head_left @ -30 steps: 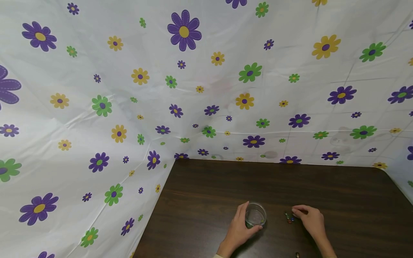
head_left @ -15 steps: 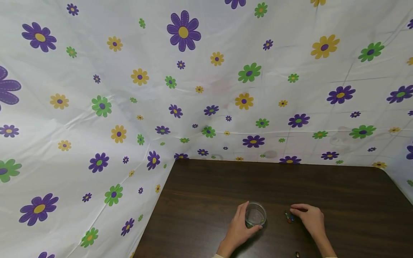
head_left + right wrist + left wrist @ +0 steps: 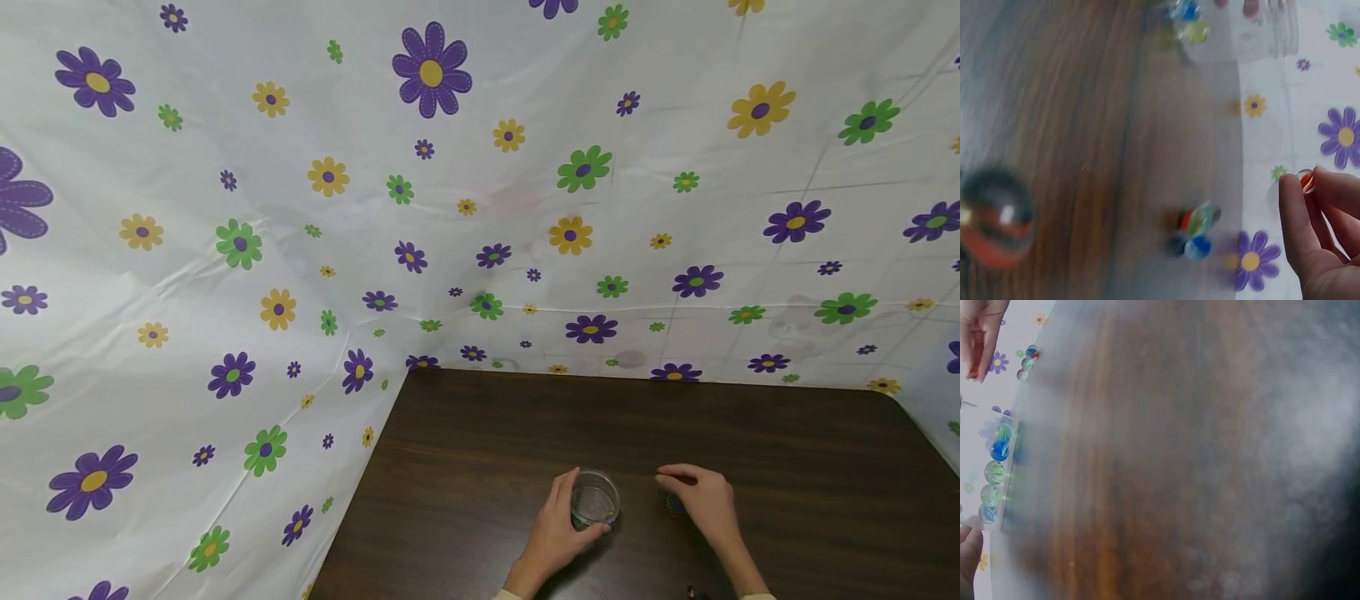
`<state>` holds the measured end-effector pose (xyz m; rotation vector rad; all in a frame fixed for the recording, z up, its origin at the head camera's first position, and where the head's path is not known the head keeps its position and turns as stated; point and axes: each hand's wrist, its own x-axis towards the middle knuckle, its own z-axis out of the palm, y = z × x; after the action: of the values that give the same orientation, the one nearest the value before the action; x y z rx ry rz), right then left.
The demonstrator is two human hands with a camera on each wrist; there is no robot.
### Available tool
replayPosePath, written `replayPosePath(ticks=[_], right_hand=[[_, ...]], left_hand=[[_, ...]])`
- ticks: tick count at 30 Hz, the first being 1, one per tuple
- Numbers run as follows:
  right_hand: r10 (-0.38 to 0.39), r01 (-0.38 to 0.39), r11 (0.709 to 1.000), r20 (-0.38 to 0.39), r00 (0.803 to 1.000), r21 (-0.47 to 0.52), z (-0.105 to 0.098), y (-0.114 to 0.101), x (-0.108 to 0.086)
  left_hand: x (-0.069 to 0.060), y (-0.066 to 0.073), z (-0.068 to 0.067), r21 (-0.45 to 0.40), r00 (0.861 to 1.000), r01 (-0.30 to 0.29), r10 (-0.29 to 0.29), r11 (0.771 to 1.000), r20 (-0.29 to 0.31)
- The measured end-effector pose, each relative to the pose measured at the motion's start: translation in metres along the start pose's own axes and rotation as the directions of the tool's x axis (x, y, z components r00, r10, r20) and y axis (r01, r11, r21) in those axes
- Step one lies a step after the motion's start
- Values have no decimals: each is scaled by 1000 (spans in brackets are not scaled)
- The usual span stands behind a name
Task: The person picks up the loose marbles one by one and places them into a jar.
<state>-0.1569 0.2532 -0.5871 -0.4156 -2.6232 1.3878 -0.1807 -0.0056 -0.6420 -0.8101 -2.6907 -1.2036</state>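
A clear round jar (image 3: 595,500) stands on the dark table, gripped around its side by my left hand (image 3: 551,537). Several green and blue marbles (image 3: 995,472) lie along its bottom in the left wrist view. To the jar's right, my right hand (image 3: 708,507) is raised over a small group of marbles (image 3: 670,503), partly hiding them. Between thumb and fingertips it pinches a red and white marble (image 3: 1306,181). The loose group, with a blue marble (image 3: 1197,247) and a red and green one (image 3: 1195,220), rests on the table.
Another dark marble (image 3: 691,592) lies near the bottom edge of the head view; it looks large and close (image 3: 996,216) in the right wrist view. A white flowered sheet (image 3: 480,208) hangs behind and left of the brown table (image 3: 465,450).
My right hand has lifted from beside the marble group and moved left over it, toward the jar. My left hand and the jar have stayed in place.
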Motion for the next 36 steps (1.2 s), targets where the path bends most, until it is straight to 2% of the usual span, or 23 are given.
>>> replayPosePath(ticks=[10,19,26,30,36], right_hand=[[-112,112,991,-10,994,72,21,-30,-7],[-220,216,964,8,976,155,48,-41,-15],[-292,284,950,44,955,129,65,-46,-22],[-295,287,952,61,954,105,67,-49,-22],[-273,260,957,99,957,127,67,-50,-23]], left_hand=[[1,-1,0,-3,1000,-10,10,1000,7],[0,-1,1,-29,1000,-28,29,999,8],[-1,-1,1,-23,998,-56,56,998,5],[-1,-1,1,-24,999,-54,54,998,6],[0,-2,1,-28,999,-37,38,999,16]])
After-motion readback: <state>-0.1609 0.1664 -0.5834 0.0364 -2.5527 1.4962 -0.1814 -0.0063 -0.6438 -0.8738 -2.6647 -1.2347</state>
